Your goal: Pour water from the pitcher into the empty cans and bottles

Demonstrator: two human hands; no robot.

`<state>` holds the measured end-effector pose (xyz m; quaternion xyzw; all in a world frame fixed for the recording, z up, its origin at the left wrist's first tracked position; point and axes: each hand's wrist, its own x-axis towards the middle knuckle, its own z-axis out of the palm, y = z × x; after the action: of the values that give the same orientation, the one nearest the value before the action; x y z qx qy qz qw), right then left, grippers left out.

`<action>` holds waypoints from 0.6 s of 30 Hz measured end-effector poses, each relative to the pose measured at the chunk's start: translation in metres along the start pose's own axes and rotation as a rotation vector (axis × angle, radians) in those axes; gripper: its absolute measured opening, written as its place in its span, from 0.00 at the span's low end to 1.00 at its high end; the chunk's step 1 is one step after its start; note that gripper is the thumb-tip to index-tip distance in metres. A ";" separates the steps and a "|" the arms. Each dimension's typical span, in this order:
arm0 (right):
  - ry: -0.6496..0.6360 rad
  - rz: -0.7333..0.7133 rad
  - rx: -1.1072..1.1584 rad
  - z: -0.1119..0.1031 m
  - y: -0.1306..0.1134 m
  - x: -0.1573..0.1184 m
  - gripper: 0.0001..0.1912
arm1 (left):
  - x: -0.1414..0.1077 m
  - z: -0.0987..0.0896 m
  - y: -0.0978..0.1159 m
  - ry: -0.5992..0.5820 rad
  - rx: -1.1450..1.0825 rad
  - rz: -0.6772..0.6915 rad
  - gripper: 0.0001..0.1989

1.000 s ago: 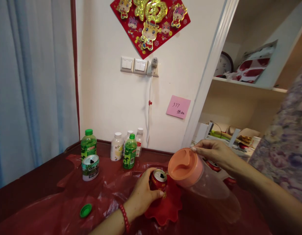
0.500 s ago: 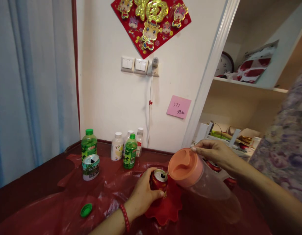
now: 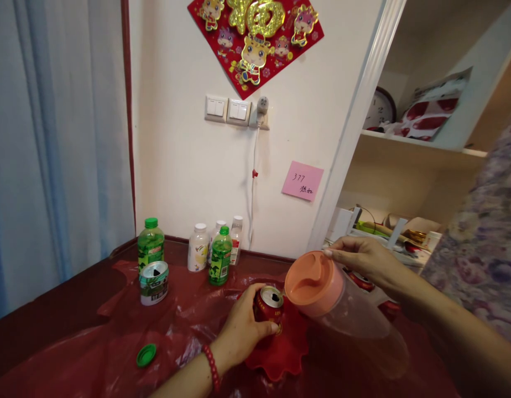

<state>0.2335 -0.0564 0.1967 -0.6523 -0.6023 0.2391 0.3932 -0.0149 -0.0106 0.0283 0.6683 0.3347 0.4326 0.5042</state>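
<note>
My left hand, with a red beaded bracelet at its wrist, is wrapped round an opened red drink can. The can stands upright over a red scalloped mat. My right hand grips a clear plastic pitcher close to its orange lid; its grip on the handle is mostly hidden. The pitcher is tilted, with the lid's spout edge close beside the can's top opening. Whether any liquid is running from the spout, I cannot make out.
At left, a white-and-green can stands before a green-capped bottle. Several bottles, including a green one and a white one, stand by the wall. A green cap lies on the red plastic table cover.
The thin trickle between the pitcher's spout and the can's opening no longer shows clearly. Both hands, the can and the pitcher have stayed almost in place.
</note>
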 end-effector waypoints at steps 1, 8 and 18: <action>0.001 0.004 -0.004 0.000 -0.001 0.000 0.23 | 0.000 0.000 0.000 0.002 -0.003 -0.003 0.35; 0.004 -0.001 -0.008 0.001 -0.001 0.001 0.24 | -0.002 -0.001 0.004 -0.016 0.001 -0.012 0.35; 0.000 -0.030 -0.050 -0.001 -0.003 0.000 0.22 | 0.000 0.000 0.002 -0.001 0.004 -0.018 0.35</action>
<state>0.2328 -0.0570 0.1995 -0.6528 -0.6178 0.2178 0.3803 -0.0153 -0.0112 0.0301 0.6665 0.3414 0.4270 0.5069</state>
